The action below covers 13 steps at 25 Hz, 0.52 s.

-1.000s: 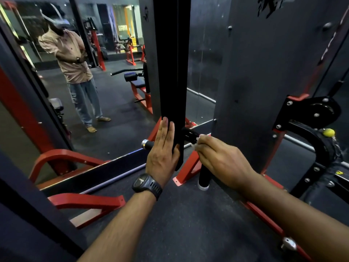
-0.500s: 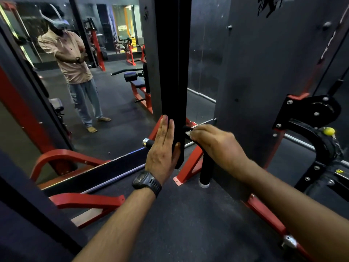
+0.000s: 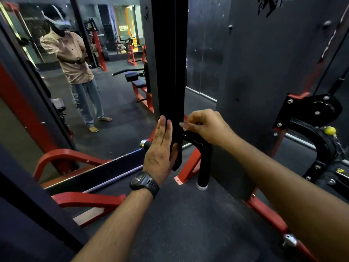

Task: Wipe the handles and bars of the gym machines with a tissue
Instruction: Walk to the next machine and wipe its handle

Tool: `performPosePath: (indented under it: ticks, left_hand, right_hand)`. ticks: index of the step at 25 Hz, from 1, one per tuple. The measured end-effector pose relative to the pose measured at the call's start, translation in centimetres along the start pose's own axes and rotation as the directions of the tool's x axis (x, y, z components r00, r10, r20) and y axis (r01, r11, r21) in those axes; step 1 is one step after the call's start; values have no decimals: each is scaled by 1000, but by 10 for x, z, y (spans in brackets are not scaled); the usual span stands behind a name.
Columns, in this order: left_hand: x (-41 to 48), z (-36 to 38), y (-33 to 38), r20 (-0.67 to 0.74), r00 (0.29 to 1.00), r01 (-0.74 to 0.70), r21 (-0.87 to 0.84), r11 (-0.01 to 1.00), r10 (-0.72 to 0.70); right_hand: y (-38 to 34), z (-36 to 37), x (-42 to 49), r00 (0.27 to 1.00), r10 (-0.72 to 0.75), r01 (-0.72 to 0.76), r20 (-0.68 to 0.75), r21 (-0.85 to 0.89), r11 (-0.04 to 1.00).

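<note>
While the left hand lies flat, fingers straight, against the black upright, the right hand pinches a barely visible tissue against its edge. The curved handle just below that hand is judged outstanding, as are the other machines.

Bare arms, a black watch

The left hand and right hand are bare, as are both forearms down to the near edge. A chunky black watch with a ribbed strap circles the left wrist. In the mirror at far left, what appears to be the same person wears a pale peach short-sleeved shirt, light blue jeans and a white-strapped headset.
</note>
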<state>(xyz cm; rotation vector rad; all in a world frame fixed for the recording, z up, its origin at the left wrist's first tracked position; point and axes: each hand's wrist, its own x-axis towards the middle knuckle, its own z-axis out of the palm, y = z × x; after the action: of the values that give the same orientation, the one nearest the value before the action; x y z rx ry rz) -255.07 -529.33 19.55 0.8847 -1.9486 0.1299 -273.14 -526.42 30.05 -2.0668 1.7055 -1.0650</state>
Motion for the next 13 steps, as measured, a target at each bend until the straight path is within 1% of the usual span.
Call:
performPosePath:
  ticks: [3, 4, 5, 7, 10, 11, 13]
  left_hand:
    - [0, -2, 0, 7, 1000, -21, 20, 1000, 20]
    - [1, -2, 1, 8, 1000, -4, 15, 1000, 4]
    - [1, -2, 3, 9, 1000, 15, 12, 1000, -15]
    - [0, -3, 5, 6, 999, 35, 27, 999, -35]
    - [-1, -5, 2, 19, 1000, 7, 35, 999, -7]
    - [-1, -5, 2, 17, 1000, 10, 32, 999, -11]
    - [-1, -4, 5, 12, 1000, 27, 40, 999, -27]
  right_hand:
    - [17, -2, -17, 993, 115, -110, -10, 221, 969]
    - [18, 1, -17, 993, 119, -111, -23, 235, 966]
    - [16, 3, -15, 994, 103, -96, -22, 210, 973]
    - [14, 7, -14, 997, 77, -75, -1, 206, 976]
    - [28, 7, -35, 988, 147, -118, -41, 407, 906]
    - [29, 8, -40, 985, 143, -94, -95, 397, 913]
    - [29, 13, -48, 973, 95, -39, -208, 257, 966]
